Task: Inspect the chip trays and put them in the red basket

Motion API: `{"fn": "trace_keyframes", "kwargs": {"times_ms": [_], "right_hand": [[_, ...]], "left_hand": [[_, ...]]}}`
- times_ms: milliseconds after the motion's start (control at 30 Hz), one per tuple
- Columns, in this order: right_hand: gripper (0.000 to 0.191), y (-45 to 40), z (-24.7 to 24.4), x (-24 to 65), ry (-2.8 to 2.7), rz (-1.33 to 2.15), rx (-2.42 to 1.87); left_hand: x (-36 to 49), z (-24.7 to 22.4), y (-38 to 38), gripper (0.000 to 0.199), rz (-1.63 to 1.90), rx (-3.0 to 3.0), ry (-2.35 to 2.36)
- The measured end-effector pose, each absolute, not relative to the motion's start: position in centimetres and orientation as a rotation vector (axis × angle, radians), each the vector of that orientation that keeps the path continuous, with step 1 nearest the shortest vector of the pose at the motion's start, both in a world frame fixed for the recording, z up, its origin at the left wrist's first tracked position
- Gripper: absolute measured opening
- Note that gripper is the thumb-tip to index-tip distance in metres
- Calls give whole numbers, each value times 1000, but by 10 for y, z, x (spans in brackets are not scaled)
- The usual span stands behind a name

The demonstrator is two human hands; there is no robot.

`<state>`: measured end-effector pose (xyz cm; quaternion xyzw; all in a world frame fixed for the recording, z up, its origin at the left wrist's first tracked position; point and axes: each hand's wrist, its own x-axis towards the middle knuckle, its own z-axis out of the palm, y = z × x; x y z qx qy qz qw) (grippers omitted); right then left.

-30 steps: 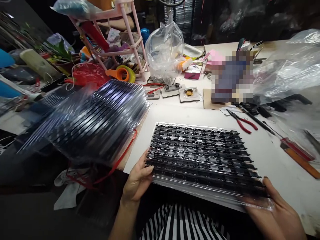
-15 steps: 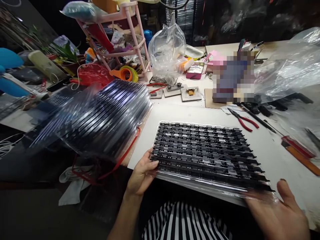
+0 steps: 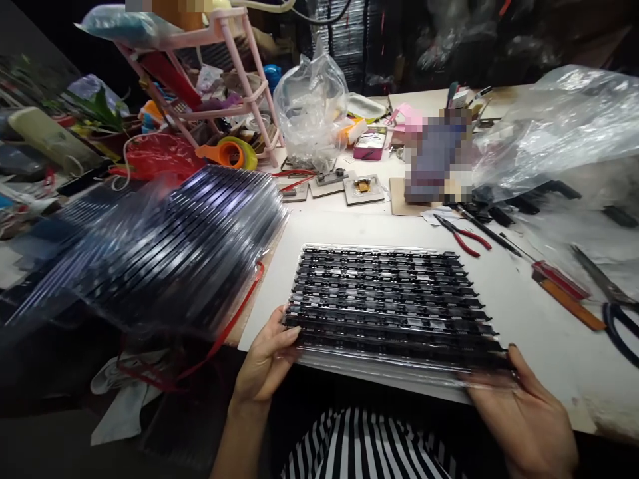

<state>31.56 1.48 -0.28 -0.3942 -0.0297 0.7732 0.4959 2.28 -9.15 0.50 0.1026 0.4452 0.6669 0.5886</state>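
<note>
A clear plastic tray [image 3: 384, 299] filled with rows of thin black parts lies tilted over the front edge of the white table. My left hand [image 3: 269, 356] grips its near left corner, thumb on top and fingers underneath. At the near right corner is my right hand [image 3: 524, 406], its thumb up against the tray's end and its fingers reaching under the clear rim, partly hidden. Left of the tray rests a pile of similar clear trays [image 3: 200, 246] holding long black strips, with a red strap [image 3: 234, 322] along its side.
On the white table [image 3: 349, 229], red-handled pliers [image 3: 462, 236], a red screwdriver [image 3: 559, 279] and scissors [image 3: 619, 319] lie at the right. Behind are small metal blocks [image 3: 363, 189], a clear bag [image 3: 312, 106] and a pink rack [image 3: 244, 73]. Plastic sheeting [image 3: 559, 133] covers the back right.
My right hand has closed in on the tray's right corner, its thumb now against the end. The view has shifted, so the surroundings appear farther left and the scissors show more fully.
</note>
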Motion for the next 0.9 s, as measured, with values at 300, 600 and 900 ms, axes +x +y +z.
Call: {"fn": "trace_keyframes", "kwargs": {"times_ms": [300, 600, 900], "right_hand": [[29, 15, -2, 307, -21, 1996, -770], [32, 20, -2, 303, -64, 2041, -635], [29, 18, -3, 307, -112, 2070, -627]], "left_hand": [[18, 4, -90, 47, 1803, -110, 958], [27, -1, -86, 42, 1836, -121, 1003], [39, 8, -82, 39, 1819, -57, 1203]]}}
